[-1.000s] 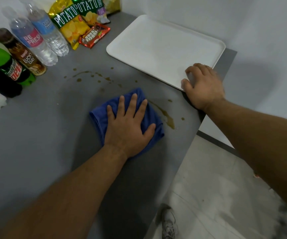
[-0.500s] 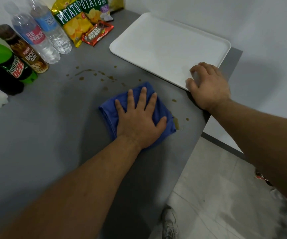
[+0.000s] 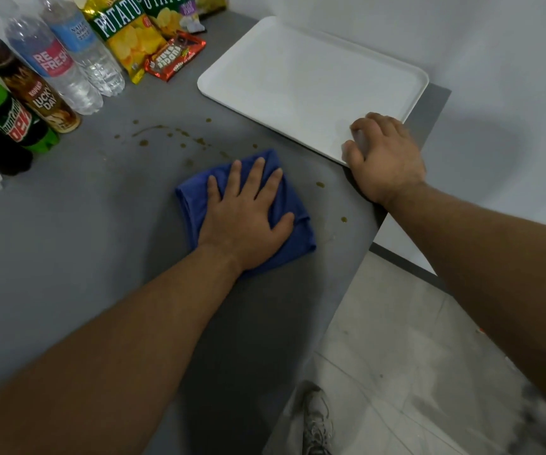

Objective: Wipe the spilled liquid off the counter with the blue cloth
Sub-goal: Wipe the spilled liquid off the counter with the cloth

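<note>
A folded blue cloth (image 3: pixel 293 205) lies on the grey counter (image 3: pixel 68 257). My left hand (image 3: pixel 243 218) presses flat on it with the fingers spread. Brown spilled liquid (image 3: pixel 153 129) shows as a thin streak and scattered drops beyond the cloth to its upper left. Two more drops (image 3: pixel 320 184) sit to the cloth's right, near the counter edge. My right hand (image 3: pixel 384 159) rests with curled fingers on the near right corner of the white tray (image 3: pixel 297 80), at the counter's edge.
Several drink bottles (image 3: pixel 51 67) stand along the far left, with chip bags (image 3: pixel 130 37) and a snack bar (image 3: pixel 174 57) behind the spill. The counter edge runs down the right side, with tiled floor (image 3: pixel 412 356) and my shoe (image 3: pixel 317 421) below.
My left hand slid the cloth to the right over a long brown streak near the counter edge, and that streak no longer shows. My right hand stayed on the tray corner.
</note>
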### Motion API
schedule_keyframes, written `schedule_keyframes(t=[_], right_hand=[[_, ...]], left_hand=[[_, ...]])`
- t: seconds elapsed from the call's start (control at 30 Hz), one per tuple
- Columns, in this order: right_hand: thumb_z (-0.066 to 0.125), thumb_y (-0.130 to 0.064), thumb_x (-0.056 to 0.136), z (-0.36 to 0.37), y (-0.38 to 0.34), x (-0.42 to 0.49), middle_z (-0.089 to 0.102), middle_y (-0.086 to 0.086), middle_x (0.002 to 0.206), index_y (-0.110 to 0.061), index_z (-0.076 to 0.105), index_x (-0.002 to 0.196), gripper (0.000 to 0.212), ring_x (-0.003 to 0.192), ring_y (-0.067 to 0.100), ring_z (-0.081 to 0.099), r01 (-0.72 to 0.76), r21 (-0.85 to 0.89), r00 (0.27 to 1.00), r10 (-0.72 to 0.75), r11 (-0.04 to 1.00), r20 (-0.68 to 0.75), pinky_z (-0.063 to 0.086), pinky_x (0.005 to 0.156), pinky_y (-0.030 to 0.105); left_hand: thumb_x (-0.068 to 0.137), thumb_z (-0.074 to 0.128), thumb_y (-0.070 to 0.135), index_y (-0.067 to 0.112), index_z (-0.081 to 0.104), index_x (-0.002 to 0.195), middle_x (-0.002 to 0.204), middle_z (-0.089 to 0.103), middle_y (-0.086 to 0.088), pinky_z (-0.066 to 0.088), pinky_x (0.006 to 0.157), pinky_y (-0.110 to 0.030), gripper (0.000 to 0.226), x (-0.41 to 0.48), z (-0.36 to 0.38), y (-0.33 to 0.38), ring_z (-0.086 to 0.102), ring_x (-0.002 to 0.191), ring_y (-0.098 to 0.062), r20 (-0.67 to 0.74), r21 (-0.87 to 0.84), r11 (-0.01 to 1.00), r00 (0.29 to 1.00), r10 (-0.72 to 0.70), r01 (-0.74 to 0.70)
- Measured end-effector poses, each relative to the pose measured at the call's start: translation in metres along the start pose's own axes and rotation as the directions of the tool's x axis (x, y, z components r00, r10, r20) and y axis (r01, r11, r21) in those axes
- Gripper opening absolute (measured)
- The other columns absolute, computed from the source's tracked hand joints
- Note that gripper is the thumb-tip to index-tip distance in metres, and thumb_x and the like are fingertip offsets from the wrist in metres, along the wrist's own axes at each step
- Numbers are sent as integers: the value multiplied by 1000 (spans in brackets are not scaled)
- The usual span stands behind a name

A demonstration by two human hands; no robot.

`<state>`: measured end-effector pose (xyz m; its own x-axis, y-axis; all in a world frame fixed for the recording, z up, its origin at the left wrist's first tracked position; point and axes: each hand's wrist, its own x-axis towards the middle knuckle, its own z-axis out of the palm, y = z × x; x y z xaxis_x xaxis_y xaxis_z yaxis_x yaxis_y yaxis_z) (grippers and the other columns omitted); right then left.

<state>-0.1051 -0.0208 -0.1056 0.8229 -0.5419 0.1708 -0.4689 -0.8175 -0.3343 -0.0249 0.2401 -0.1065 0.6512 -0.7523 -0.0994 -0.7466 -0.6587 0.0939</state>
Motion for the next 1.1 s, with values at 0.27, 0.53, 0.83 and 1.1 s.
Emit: schedule_keyframes(t=[0.27, 0.53, 0.83, 1.1], right_hand=[[45, -41, 106, -3, -1, 1, 50, 10, 155, -17, 56, 141, 44, 146, 33, 39, 13, 3, 1000, -13, 1000, 5, 29, 122, 52], [44, -33, 107, -2, 1, 0, 53, 10, 150, -14, 57, 140, 41, 141, 33, 43, 42, -12, 999, -42, 999, -14, 31, 120, 45], [45, -27, 106, -3, 1, 0, 54, 12, 148, -11, 58, 139, 39, 139, 34, 44, 53, 11, 998, -53, 999, -19, 33, 118, 46], [43, -26, 106, -4, 2, 0, 56, 11, 147, -11, 59, 138, 39, 138, 33, 45, 51, 23, 998, -51, 998, -22, 34, 117, 46]], left_hand=[[97, 27, 68, 32, 12, 164, 175, 4, 4, 9, 126, -62, 78, -43, 6, 23, -1, 161, -27, -12, 14, 968, 968, 251, -251], [93, 28, 64, 34, 13, 164, 174, 5, 7, 5, 127, -62, 78, 17, -7, 3, 0, 161, -28, 14, 3, 986, 985, 169, -169], [96, 32, 66, 33, 15, 164, 174, 8, 6, 7, 128, -59, 76, -29, 5, 25, 2, 161, -26, -25, -1, 962, 961, 274, -274], [96, 27, 69, 39, 9, 163, 175, 1, 3, 0, 123, -69, 76, 23, 0, 47, -5, 160, -34, 26, 1, 996, 995, 93, -93]])
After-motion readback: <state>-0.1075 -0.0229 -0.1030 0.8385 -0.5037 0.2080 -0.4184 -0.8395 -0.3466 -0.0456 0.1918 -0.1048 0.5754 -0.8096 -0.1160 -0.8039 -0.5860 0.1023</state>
